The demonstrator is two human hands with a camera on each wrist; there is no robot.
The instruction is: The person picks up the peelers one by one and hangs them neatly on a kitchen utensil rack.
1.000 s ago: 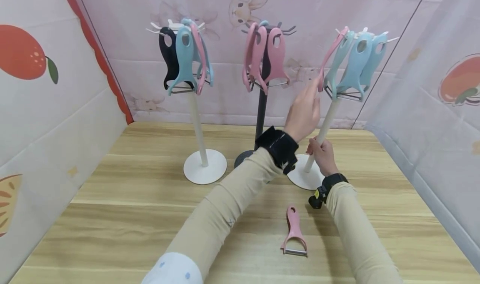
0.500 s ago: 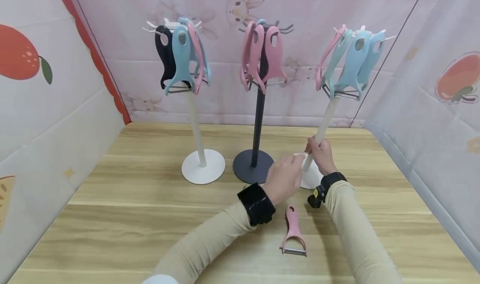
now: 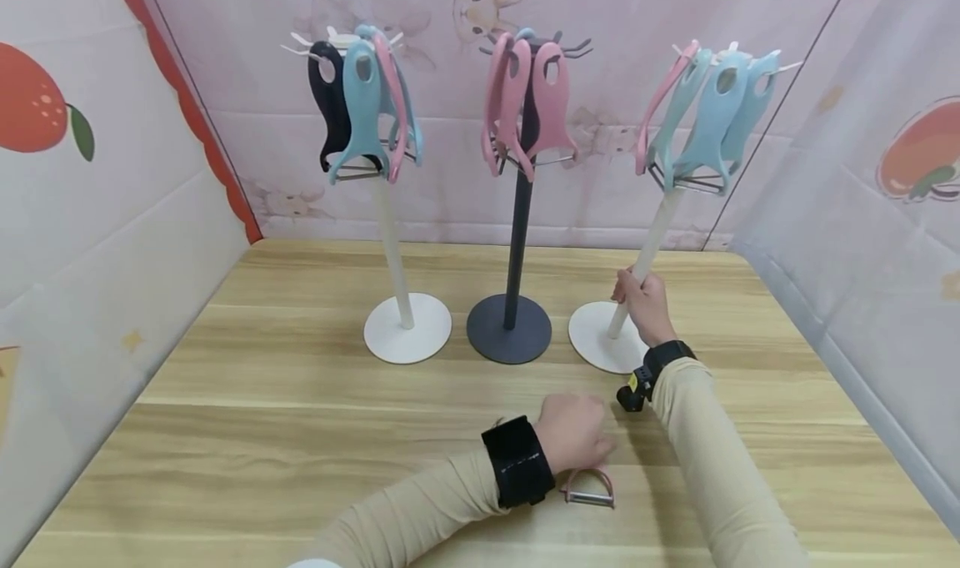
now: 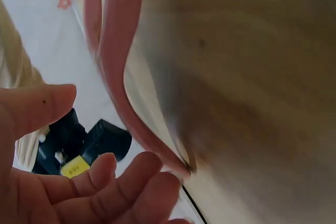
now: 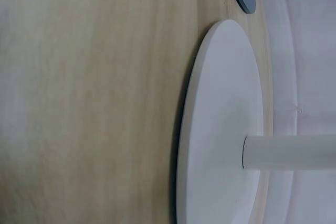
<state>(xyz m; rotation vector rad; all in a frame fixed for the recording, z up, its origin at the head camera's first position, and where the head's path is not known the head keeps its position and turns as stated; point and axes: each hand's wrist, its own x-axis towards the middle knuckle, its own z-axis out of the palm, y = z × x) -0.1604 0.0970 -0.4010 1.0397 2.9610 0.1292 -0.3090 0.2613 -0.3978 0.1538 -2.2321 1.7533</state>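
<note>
Pink peeler (image 3: 589, 488) lies flat on the wooden table (image 3: 262, 434), near its front edge, with the left hand (image 3: 573, 432) resting over its handle; the fingers curl around it, though whether they grip cannot be told. Right hand (image 3: 643, 305) grips the pole of the right white stand (image 3: 654, 234). Three stands rise behind: two white, one dark stand (image 3: 517, 243) between them. Each carries several hanging peelers, pink, blue, one black.

I wear long beige sleeves on both arms. My left wrist (image 3: 517, 461) carries a broad black fabric band, and my right wrist (image 3: 660, 359) a slimmer black strap with a small black unit bearing a yellow label.
</note>
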